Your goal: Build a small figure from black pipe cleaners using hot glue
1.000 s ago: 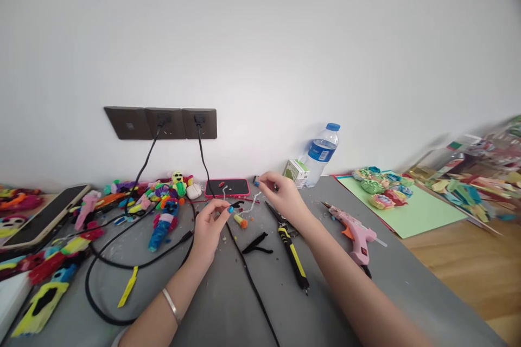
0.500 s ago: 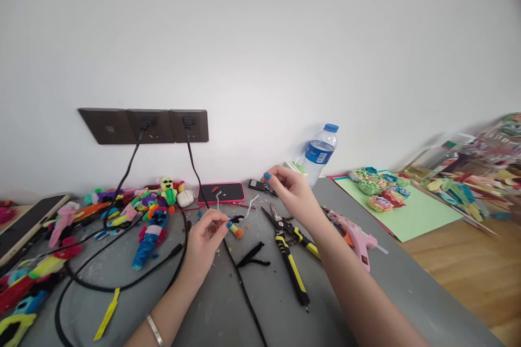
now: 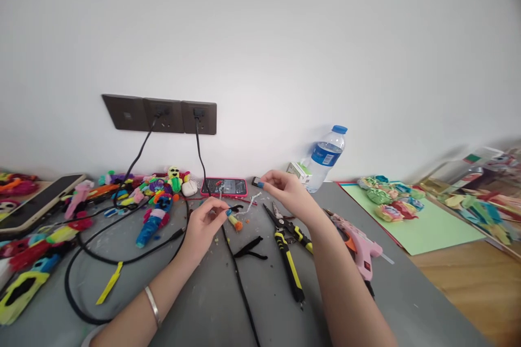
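Observation:
My left hand [image 3: 207, 222] is closed in a pinch on a short black pipe cleaner [image 3: 235, 208], above the desk's middle. A yellow and orange pipe-cleaner piece [image 3: 235, 222] lies just past those fingertips. My right hand [image 3: 283, 190] is raised to the right, thumb and fingers pressed together; whatever lies between them is too small to make out. A dark key fob [image 3: 256, 180] shows right behind its fingertips. Below the hands, a bent black pipe cleaner [image 3: 250, 249] rests on the desk, beside yellow and black pliers [image 3: 290, 260].
A pink-cased phone [image 3: 228, 187] lies by the wall. A water bottle [image 3: 325, 157] and pink glue gun [image 3: 362, 249] stand and lie rightward. Colourful pipe-cleaner figures [image 3: 154, 217] and a looped black cable [image 3: 87, 252] crowd the left. Green paper [image 3: 427, 227] holds crumpled flowers.
My right hand has shifted slightly down while staying pinched. My left hand keeps its pinch on the black pipe cleaner. The phone's screen has lit up, and the view has turned slightly left.

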Demonstrator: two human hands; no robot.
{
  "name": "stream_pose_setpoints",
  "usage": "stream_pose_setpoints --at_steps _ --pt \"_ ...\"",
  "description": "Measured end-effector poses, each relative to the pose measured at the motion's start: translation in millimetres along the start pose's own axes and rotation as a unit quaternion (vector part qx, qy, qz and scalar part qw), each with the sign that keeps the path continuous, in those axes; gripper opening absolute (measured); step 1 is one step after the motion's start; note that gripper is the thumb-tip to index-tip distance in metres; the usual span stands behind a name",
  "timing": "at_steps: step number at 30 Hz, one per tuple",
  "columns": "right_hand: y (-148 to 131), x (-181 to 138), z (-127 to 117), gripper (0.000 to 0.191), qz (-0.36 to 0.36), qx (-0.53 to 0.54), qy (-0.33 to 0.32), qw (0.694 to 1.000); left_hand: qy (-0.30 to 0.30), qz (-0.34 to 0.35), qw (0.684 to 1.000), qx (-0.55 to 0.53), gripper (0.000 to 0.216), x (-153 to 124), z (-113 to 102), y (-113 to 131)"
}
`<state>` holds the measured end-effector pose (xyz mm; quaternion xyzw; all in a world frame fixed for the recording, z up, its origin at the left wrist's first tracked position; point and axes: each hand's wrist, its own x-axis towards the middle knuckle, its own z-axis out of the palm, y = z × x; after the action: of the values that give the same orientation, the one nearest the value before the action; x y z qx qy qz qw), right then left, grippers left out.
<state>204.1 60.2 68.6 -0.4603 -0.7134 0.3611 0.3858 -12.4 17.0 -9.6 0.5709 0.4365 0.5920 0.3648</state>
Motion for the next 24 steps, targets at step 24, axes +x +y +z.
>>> stream_pose_setpoints --at_steps 24 --pt "-27 21 6 0.009 0.010 -0.095 -0.241 0.966 0.016 -0.080 0.997 -0.008 0.015 3 -7 1"
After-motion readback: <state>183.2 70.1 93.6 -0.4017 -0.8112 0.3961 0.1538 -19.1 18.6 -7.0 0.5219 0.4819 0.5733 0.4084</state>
